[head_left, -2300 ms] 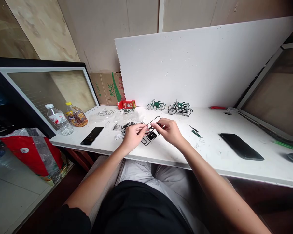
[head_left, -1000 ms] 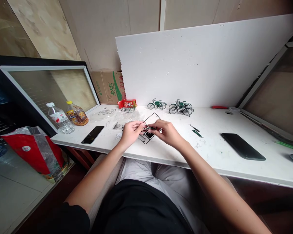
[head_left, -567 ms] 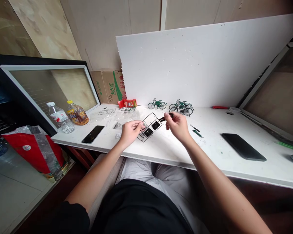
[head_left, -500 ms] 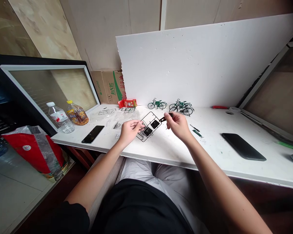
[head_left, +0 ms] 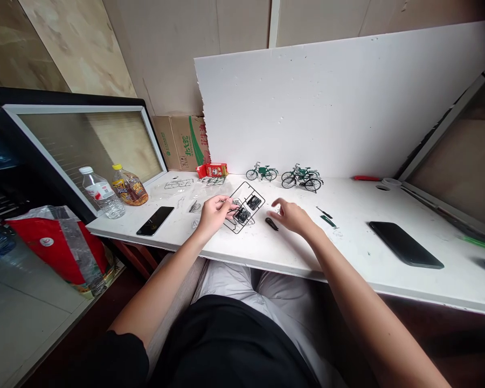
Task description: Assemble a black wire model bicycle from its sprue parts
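Pinching the black parts frame (head_left: 246, 206) at its near-left corner with the left hand (head_left: 215, 212), fingers clamped on it, frame tilted up off the white table (head_left: 355, 242). Right hand (head_left: 293, 216) now loose and spread, holding nothing, just beside a small black piece (head_left: 271, 223) lying on the tabletop. Half a second ago pinched between the right fingertips above the frame; now set down, free of the frame, so apparently twisted off and parked. Hard to tell at this size which part it is, possibly a saddle.

Containers: clear water bottle (head_left: 101, 192) capped, looking nearly empty; amber drink bottle (head_left: 130, 187) partly full beside it; red carton (head_left: 212, 170) and cardboard box (head_left: 185, 141) closed, contents hidden; red bag (head_left: 56, 245) off the table's left end.

Finished green model bicycles (head_left: 285, 175) standing at the back; black phones left (head_left: 155, 220) and right (head_left: 406, 244).
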{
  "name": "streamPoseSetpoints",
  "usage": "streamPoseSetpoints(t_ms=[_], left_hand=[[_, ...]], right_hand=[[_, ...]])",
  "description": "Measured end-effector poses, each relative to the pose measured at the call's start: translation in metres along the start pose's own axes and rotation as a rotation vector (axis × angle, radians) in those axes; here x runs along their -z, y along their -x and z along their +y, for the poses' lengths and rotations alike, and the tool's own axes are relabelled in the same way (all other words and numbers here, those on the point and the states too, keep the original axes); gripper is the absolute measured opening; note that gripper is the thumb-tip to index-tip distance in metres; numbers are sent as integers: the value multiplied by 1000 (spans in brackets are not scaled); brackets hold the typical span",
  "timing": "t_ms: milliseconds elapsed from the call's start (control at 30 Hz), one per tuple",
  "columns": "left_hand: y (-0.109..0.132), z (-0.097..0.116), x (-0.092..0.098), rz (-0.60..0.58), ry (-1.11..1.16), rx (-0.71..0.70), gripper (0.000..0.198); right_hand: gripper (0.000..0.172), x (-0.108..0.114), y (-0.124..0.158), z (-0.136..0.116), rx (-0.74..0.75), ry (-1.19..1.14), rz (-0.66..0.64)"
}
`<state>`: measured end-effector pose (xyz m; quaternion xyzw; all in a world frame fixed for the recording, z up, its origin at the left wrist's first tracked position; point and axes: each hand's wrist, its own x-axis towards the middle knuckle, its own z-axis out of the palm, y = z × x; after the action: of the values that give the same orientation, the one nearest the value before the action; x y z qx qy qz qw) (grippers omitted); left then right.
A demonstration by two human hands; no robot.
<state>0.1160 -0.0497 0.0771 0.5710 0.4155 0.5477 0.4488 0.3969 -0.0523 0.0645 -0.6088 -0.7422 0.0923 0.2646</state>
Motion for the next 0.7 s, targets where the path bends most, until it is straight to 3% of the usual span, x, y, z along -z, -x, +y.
streamPoseSetpoints(t_ms=[100, 167, 300, 500, 700], left_hand=[[0, 2, -1, 12, 20, 38, 39], [2, 5, -2, 13, 35, 65, 36], [8, 13, -6, -18, 48, 84, 35], [14, 21, -10, -63, 70, 79, 39], [12, 17, -9, -43, 104, 67, 40]], right_hand=[[37, 9, 6, -25, 154, -135, 255], [36, 13, 12, -42, 288, -204, 320], [27, 11, 20, -59, 429, -126, 327], [23, 2, 19, -56, 450, -23, 327], [19, -1, 23, -67, 499, -16, 412]])
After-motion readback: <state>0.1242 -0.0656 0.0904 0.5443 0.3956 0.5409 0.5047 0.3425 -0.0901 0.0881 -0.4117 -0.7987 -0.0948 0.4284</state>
